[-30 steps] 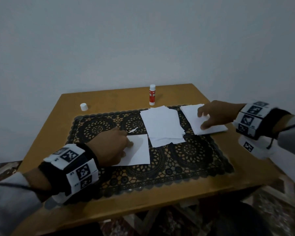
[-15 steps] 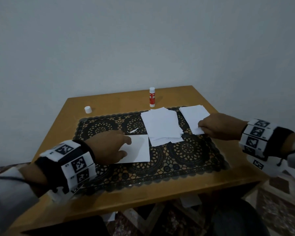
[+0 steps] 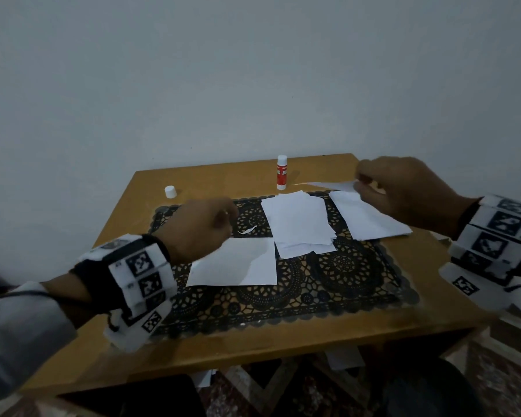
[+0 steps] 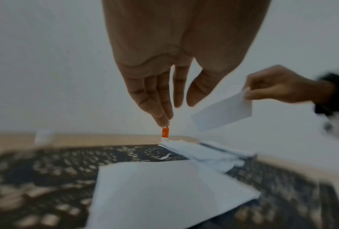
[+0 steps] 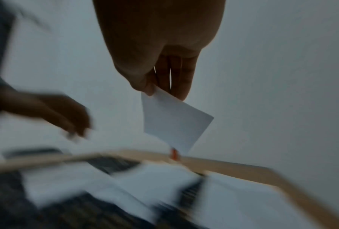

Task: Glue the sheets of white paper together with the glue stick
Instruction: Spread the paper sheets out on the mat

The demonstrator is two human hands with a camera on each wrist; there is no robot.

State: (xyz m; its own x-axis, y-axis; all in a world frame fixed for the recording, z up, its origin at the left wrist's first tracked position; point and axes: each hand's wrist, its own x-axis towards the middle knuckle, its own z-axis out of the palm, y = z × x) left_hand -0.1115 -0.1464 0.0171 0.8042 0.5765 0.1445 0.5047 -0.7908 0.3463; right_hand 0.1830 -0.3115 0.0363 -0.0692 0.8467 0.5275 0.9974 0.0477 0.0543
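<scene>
While one sheet (image 3: 328, 185) hangs in the air at the upper right of the head view, pinched by a corner between thumb and fingertips of the right hand (image 3: 403, 191), a second sheet (image 3: 238, 263) lies flat on the mat (image 3: 343, 281) at centre frame, probably laid there as the base to be glued. The corner pinch lets the lifted sheet swing free, which would suit carrying it over to the base. The left hand (image 3: 199, 227) hovers just above the base sheet's upper left corner, holding nothing; the left wrist view shows its fingers pointing down, relaxed and close together, with the thumb a little apart.

The glue stick (image 3: 282, 172) stands upright on the bare table (image 3: 223, 182) beyond the mat, at upper centre, well apart from both hands. Its top looks white, and a small white cap (image 3: 170, 192) sits alone to the upper left, so the stick is likely uncapped, though I cannot tell for sure.

Between the base sheet and the right hand lies a loose stack (image 3: 298, 224), and under the right hand a smaller pile (image 3: 370, 218) at the mat's right edge. A curled scrap (image 3: 247, 230) rests just above the base sheet. The stack sits on the straight path from lifted sheet to base, and a low pass could scatter it.
</scene>
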